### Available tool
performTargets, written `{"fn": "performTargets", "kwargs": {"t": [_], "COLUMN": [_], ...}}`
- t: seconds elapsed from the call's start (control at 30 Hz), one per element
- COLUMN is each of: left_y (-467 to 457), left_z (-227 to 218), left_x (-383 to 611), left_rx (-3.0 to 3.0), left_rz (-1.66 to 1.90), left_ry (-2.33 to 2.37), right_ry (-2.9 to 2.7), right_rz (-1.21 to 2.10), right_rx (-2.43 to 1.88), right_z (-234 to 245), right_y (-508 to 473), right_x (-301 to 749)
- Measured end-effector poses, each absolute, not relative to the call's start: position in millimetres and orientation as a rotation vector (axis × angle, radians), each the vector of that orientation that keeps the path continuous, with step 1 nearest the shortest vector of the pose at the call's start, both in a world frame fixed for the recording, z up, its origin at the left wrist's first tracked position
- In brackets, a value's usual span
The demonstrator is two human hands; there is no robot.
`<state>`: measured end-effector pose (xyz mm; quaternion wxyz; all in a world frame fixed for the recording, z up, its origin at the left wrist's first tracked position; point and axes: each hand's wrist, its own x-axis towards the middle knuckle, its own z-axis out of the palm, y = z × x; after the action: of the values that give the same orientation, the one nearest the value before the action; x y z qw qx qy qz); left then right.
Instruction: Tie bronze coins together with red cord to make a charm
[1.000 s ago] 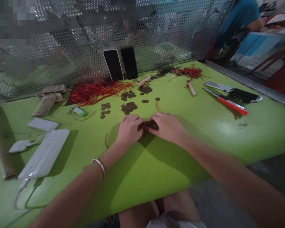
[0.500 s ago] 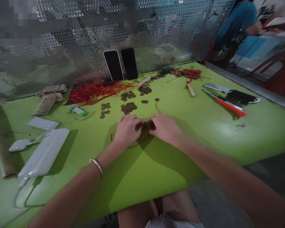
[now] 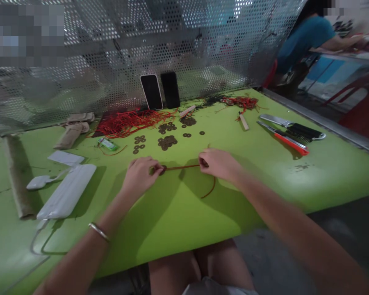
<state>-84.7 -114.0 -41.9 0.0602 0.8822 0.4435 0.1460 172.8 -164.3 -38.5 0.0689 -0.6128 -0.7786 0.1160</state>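
Note:
A red cord point(image 3: 184, 166) is stretched taut between my two hands, just above the green table. My left hand point(image 3: 141, 174), closed in a pinch, grips a small dark coin at the cord's left end. My right hand point(image 3: 217, 163) pinches the cord at the other end, and a loose tail of it curls down below the fingers. Beyond my hands lie brown round coins with holes, in a heap point(image 3: 167, 142) and in smaller groups. One single coin point(image 3: 202, 132) sits apart, past my right hand.
Red cords point(image 3: 132, 123) are piled at the back left, with two phones point(image 3: 151, 92) leaning on the perforated metal screen. A red-handled cutter point(image 3: 287, 141) and a black-handled blade point(image 3: 304, 130) lie right. A white power bank point(image 3: 67, 192) is left. A person in blue point(image 3: 310, 37) sits beyond.
My hands were close together and have moved apart, my left hand going left. The cord between them is now pulled straight. The view has shifted slightly.

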Motion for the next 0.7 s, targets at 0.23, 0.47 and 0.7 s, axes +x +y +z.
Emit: {"fn": "performTargets", "kwargs": {"t": [0.23, 0.47, 0.7], "left_y": [-128, -141, -149], "left_z": [-41, -43, -47], "left_x": [-134, -160, -159], "left_rx": [2.556, 2.575, 2.698], "left_rz": [0.360, 0.348, 0.444], "left_ry": [1.597, 1.659, 1.648], "right_ry": [-2.432, -2.492, -2.525], "right_rz": [0.364, 0.352, 0.363], "right_rx": [-1.766, -1.661, -1.595], "right_z": [-41, -42, -44], "right_y": [-163, -163, -162], "right_x": [189, 202, 206]}}
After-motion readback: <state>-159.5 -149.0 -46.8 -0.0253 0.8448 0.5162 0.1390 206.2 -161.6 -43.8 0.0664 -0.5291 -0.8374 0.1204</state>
